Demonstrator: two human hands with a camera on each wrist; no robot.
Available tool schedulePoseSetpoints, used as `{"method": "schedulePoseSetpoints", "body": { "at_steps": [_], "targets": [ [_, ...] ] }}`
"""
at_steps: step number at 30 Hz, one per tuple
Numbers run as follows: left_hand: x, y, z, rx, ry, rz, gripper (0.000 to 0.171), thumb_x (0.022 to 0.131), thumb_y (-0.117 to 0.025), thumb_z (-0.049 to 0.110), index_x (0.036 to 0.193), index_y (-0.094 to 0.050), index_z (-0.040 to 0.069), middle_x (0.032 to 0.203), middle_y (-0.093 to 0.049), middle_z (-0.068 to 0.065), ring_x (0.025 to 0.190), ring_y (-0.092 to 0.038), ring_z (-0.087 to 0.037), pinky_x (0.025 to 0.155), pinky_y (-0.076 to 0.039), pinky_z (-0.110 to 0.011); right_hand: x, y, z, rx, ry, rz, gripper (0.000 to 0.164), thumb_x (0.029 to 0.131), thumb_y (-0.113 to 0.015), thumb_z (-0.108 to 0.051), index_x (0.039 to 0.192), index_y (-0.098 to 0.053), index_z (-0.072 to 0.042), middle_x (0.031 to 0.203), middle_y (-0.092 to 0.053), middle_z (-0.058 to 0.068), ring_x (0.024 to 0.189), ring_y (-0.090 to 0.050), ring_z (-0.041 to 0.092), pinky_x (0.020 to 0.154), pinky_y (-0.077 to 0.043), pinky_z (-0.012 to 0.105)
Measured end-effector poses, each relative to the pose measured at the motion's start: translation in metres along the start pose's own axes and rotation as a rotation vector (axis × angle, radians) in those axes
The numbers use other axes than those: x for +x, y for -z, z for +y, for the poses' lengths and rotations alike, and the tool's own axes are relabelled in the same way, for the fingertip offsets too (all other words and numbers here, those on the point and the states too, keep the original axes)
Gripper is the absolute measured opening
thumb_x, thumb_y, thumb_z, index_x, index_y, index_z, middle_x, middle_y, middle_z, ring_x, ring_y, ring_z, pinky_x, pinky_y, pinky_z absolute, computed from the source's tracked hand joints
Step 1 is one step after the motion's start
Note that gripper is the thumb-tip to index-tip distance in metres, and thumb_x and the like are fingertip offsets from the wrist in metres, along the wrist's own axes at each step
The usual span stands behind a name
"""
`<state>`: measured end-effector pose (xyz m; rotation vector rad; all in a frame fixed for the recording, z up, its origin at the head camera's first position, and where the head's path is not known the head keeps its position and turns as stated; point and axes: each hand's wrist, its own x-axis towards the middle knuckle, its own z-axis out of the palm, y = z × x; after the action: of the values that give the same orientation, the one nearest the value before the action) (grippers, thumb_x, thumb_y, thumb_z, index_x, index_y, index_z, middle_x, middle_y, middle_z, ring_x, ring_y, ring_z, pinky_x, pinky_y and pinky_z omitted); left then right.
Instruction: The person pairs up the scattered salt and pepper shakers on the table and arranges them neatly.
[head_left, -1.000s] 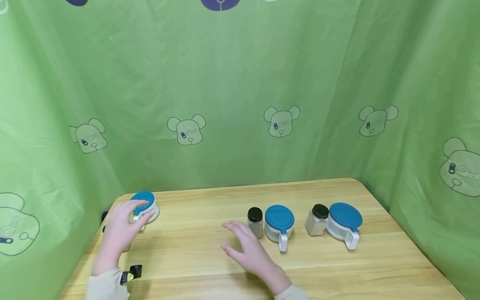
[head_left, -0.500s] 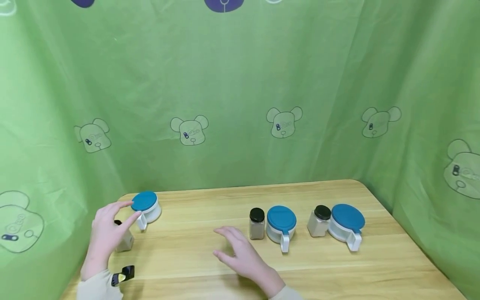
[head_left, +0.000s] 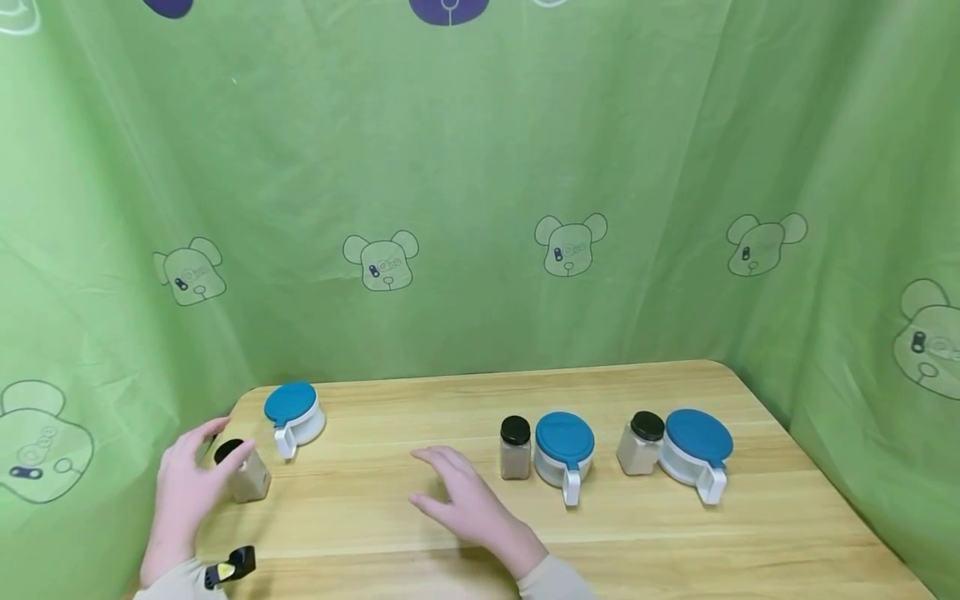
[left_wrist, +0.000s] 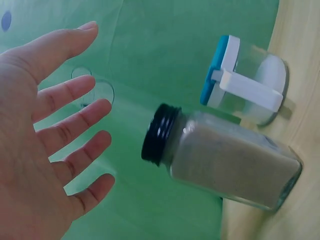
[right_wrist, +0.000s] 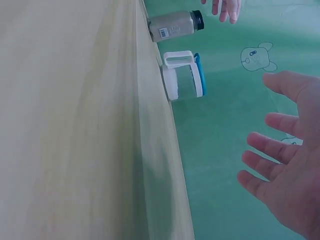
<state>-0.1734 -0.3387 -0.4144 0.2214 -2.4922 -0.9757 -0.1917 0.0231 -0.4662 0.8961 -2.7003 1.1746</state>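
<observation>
My left hand (head_left: 187, 483) hovers beside a square glass jar (head_left: 251, 479) with a black lid, fingers spread and holding nothing. In the left wrist view this jar (left_wrist: 230, 162) is full of a pale, greyish-beige content, and the fingers stand apart from its lid. Just behind it is a clear pot (head_left: 303, 423) with a blue lid and white handle. Over the middle of the table my right hand (head_left: 472, 508) is held with relaxed, spread fingers and nothing in them. Nearest to it stands a second black-lidded jar (head_left: 515, 457).
Right of that jar is another blue-lidded pot (head_left: 564, 446). Farther right stand a third black-lidded jar (head_left: 640, 450) and a third blue-lidded pot (head_left: 693, 454), side by side. A green curtain (head_left: 465, 325) closes off the wooden table (head_left: 390, 533) behind and at both sides.
My left hand has moved left and toward me, away from the blue-lidded pot to the jar beside it, uncovering both. My right hand has drifted a little left. The head view shifted slightly.
</observation>
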Motion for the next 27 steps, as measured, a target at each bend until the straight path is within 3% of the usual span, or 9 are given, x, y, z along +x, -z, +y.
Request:
{"method": "schedulePoseSetpoints", "body": {
  "at_steps": [9,16,22,27],
  "targets": [
    [-0.002,0.001,-0.013,-0.045,0.114,-0.037,0.073,0.086,-0.074,0.038,0.142,-0.045,0.002,0.143,-0.045,-0.027,0.13,-0.039,-0.041,0.107,-0.028,-0.064,0.015,-0.011,-0.005,0.011,0.007,-0.015,0.06,0.093,-0.062,-0.041,0.144,-0.044,-0.017,0.146,-0.048,0.005,0.135,-0.046,0.025,0.111,-0.04,0.047],
    [0.004,-0.001,-0.021,-0.041,0.11,-0.079,0.079,0.085,-0.074,0.04,0.146,-0.039,0.002,0.146,-0.043,-0.028,0.133,-0.037,-0.044,0.109,-0.026,-0.064,0.032,-0.022,-0.01,0.078,-0.018,-0.011,0.062,0.094,-0.061,-0.041,0.147,-0.04,-0.017,0.147,-0.047,0.007,0.135,-0.046,0.027,0.112,-0.039,0.049],
    [0.002,-0.004,-0.025,-0.032,0.131,-0.128,0.083,0.085,-0.074,0.04,0.148,-0.035,0.001,0.147,-0.041,-0.029,0.134,-0.035,-0.046,0.109,-0.025,-0.065,0.043,-0.035,-0.016,0.062,-0.028,-0.081,0.07,0.093,-0.058,-0.049,0.151,-0.032,-0.019,0.152,-0.041,0.007,0.138,-0.042,0.025,0.113,-0.038,0.046],
    [0.0,-0.008,-0.029,-0.025,0.15,-0.163,0.087,0.085,-0.074,0.041,0.15,-0.031,0.001,0.148,-0.038,-0.029,0.135,-0.034,-0.047,0.109,-0.024,-0.066,0.048,-0.042,-0.021,0.046,-0.022,-0.091,0.071,0.093,-0.06,-0.048,0.151,-0.032,-0.017,0.152,-0.041,0.009,0.138,-0.042,0.026,0.113,-0.038,0.046]
  ]
}}
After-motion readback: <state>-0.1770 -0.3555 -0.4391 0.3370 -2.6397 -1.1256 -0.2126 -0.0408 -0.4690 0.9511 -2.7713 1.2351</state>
